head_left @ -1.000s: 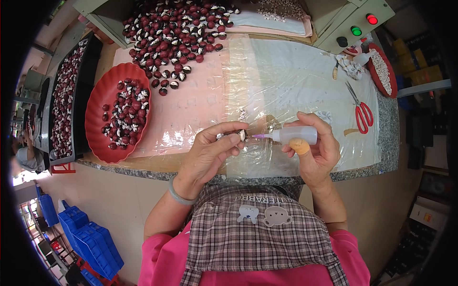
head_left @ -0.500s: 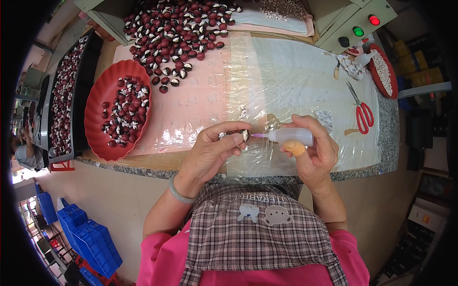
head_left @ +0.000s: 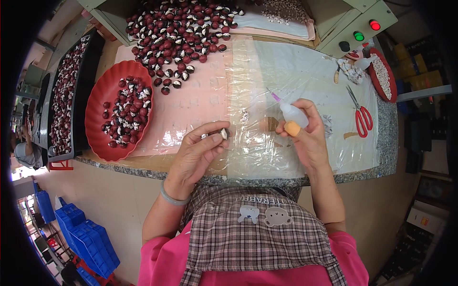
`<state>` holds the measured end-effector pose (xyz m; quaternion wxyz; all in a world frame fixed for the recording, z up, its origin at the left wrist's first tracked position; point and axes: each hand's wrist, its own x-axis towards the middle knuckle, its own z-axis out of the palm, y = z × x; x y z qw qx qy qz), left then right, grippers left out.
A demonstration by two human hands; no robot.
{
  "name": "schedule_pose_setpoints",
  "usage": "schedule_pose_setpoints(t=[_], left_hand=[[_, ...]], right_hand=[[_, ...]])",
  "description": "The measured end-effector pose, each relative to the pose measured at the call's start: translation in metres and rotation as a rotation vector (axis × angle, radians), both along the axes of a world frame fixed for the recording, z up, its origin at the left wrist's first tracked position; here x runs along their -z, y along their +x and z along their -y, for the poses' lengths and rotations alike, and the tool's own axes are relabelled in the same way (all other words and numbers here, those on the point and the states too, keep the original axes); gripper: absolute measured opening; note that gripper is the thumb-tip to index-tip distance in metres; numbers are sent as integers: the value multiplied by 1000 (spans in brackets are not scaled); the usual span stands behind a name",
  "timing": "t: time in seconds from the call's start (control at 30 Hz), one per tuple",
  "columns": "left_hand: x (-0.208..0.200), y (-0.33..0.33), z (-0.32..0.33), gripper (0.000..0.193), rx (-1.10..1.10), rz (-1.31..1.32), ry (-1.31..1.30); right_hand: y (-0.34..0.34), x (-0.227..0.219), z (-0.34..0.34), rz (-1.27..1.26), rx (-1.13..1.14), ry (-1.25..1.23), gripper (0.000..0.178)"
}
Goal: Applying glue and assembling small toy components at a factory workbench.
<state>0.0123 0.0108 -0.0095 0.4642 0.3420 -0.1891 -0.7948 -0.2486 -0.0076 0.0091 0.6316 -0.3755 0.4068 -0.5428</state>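
Note:
Between the thumb and fingers of my left hand (head_left: 196, 148) is a small dark round piece (head_left: 224, 133) with a white patch, partly hidden by the fingertips. A white bit shows beside the fingers as well. My right hand (head_left: 310, 136) grips a translucent squeeze bottle (head_left: 294, 114) whose thin purple-based needle tip points up and left, apart from the piece. An orange cover sits on one right fingertip. Left of my hands stands a red scalloped bowl (head_left: 94, 138) with red, black and white round pieces (head_left: 136, 112) in it.
More such pieces (head_left: 176, 43) are heaped at the far left of the plastic-covered table (head_left: 205, 105). Red scissors (head_left: 364, 121) lie to the right, near a red dish (head_left: 392, 93) of small pale bits. A machine housing (head_left: 355, 28) with lit buttons stands behind. A black tray (head_left: 86, 76) lines the left.
The bottle's tip has come away from the small piece and swung upward. My left hand has drawn slightly left with the piece still in it.

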Motion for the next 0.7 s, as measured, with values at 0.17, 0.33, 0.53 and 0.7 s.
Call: schedule_pose_setpoints(t=[0.17, 0.33, 0.53, 0.7], left_hand=[[0, 13, -1, 32, -61, -30, -12], [1, 14, -4, 32, -53, -44, -6], [4, 14, -4, 31, -24, -8, 3], [1, 16, -7, 29, -29, -4, -26]], right_hand=[[18, 3, 11, -41, -126, 160, 39], [33, 5, 27, -568, -182, 189, 27], [47, 7, 38, -1061, -183, -318, 16], [48, 3, 42, -1114, -294, -422, 20]])
